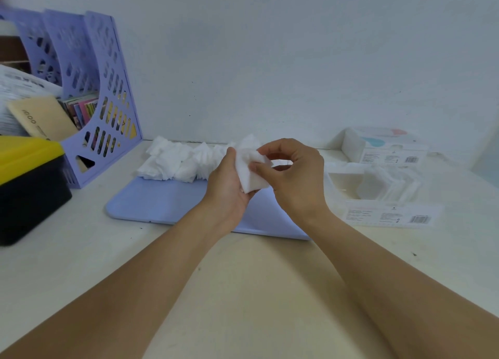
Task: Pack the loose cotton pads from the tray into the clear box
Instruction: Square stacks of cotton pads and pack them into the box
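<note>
Both hands over tray (167, 204): left hand (229, 185) cups pad stack (249, 175), right hand (294, 175) pinches its top edge; box (378, 188) lies right of tray, nearer the right hand.

1. Left hand (229, 185): raised, palm turned inward, fingers curled round a small stack of white square cotton pads (249, 170).
2. Right hand (294, 175): raised alongside, thumb and forefinger pinching the stack's upper edge.
3. Bare forearms: extended forward, converging toward the hands.
</note>
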A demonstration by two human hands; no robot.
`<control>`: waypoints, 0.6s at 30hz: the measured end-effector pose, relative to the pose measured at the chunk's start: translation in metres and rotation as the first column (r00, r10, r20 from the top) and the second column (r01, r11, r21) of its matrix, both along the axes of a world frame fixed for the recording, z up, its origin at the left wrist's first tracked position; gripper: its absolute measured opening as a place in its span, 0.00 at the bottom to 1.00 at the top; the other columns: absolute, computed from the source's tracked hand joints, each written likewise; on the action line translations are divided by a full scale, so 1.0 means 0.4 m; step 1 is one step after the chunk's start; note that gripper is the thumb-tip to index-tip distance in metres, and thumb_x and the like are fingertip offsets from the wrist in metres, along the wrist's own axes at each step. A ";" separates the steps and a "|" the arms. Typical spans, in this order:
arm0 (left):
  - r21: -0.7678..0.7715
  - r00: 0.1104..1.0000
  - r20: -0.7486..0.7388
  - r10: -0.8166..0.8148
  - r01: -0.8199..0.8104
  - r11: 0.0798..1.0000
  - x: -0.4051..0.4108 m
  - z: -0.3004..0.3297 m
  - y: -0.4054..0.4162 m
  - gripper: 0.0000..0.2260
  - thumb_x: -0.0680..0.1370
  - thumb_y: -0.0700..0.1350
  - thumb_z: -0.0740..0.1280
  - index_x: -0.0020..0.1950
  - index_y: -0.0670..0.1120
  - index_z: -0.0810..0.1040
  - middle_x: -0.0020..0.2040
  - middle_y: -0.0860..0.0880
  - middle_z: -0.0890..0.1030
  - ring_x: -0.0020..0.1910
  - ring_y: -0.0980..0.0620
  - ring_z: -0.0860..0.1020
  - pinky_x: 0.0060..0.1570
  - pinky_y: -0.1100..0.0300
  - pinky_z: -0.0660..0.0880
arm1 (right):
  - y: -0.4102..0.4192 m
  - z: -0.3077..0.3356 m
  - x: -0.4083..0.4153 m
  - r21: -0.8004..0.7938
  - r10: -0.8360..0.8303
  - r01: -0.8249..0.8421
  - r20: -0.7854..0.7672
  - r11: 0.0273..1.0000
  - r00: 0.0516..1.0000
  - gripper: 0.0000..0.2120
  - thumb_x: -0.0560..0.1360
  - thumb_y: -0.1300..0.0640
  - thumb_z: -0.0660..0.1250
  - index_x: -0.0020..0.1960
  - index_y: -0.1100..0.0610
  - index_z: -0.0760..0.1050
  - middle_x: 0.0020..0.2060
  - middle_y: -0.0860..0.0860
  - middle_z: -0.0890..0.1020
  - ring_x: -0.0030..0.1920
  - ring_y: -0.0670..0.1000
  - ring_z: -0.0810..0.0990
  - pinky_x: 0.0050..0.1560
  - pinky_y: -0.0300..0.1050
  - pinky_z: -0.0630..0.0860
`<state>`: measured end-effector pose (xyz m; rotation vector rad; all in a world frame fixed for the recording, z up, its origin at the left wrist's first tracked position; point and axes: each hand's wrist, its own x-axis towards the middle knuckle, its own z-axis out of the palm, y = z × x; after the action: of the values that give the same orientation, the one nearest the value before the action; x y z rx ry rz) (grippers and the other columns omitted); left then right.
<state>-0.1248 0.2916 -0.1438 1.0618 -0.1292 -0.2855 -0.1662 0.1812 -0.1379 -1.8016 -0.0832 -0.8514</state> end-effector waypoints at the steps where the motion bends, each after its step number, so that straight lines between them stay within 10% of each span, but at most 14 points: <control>1: -0.016 1.000 -0.005 -0.006 0.006 1.000 -0.002 0.000 -0.001 0.30 0.87 0.53 0.49 0.41 0.45 0.87 0.45 0.44 0.86 0.56 0.45 0.83 0.59 0.53 0.78 | 0.000 -0.001 0.000 -0.012 -0.012 0.012 0.021 1.000 1.000 0.09 0.70 0.65 0.77 0.47 0.55 0.83 0.45 0.46 0.85 0.47 0.45 0.83 0.44 0.37 0.81; 6: -0.096 0.999 -0.053 0.011 -0.016 0.995 -0.008 0.012 0.000 0.22 0.87 0.55 0.50 0.68 0.42 0.73 0.59 0.42 0.84 0.60 0.44 0.82 0.59 0.52 0.78 | 0.000 -0.009 0.006 -0.136 -0.055 0.078 0.165 0.988 0.985 0.07 0.70 0.66 0.77 0.45 0.56 0.84 0.44 0.47 0.83 0.47 0.46 0.82 0.43 0.38 0.79; 18: -0.107 0.996 -0.093 0.002 -0.013 0.994 -0.011 0.013 0.005 0.22 0.87 0.55 0.49 0.71 0.43 0.73 0.61 0.42 0.83 0.57 0.48 0.83 0.56 0.53 0.80 | -0.001 -0.011 0.012 -0.247 -0.095 0.139 0.183 0.959 0.979 0.09 0.69 0.64 0.77 0.45 0.53 0.83 0.42 0.45 0.82 0.42 0.44 0.78 0.42 0.31 0.71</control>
<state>-0.1293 0.2935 -0.1386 0.9402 -0.0562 -0.3173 -0.1614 0.1809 -0.1425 -1.9885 -0.2068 -1.1207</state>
